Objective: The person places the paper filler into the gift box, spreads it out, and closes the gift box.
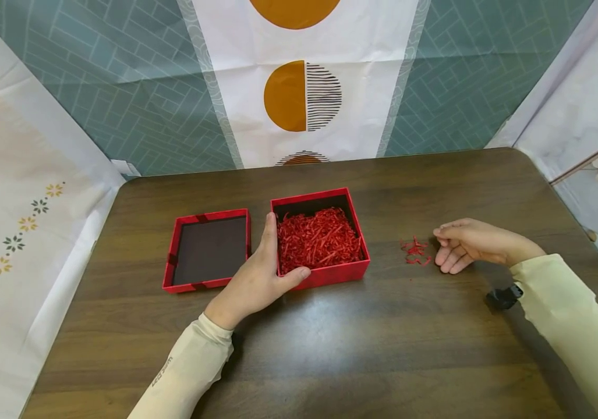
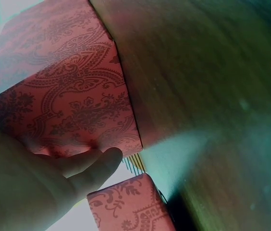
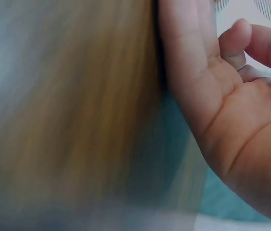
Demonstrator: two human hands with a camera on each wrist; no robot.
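Left of the red box [image 1: 336, 273], a lid [image 1: 211, 251] is lying; your widespread left hand [image 1: 257, 278] is touching the box. Right of the box, loose shreds [image 1: 415, 251] are lying, probably light, soft, wanting a middle pinch; your relaxed right hand [image 1: 470, 244] is resting beside them.

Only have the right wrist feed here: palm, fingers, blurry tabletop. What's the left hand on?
Observer: Head view shows the left hand against the near left corner of an open red box, thumb at its front.
Operator: Anything in the box?
Observer: Yes, a heap of red shredded filler.
Operator: Any of it spilled?
Observer: A few loose red shreds lie on the table between the box and the right hand, close to its fingertips.
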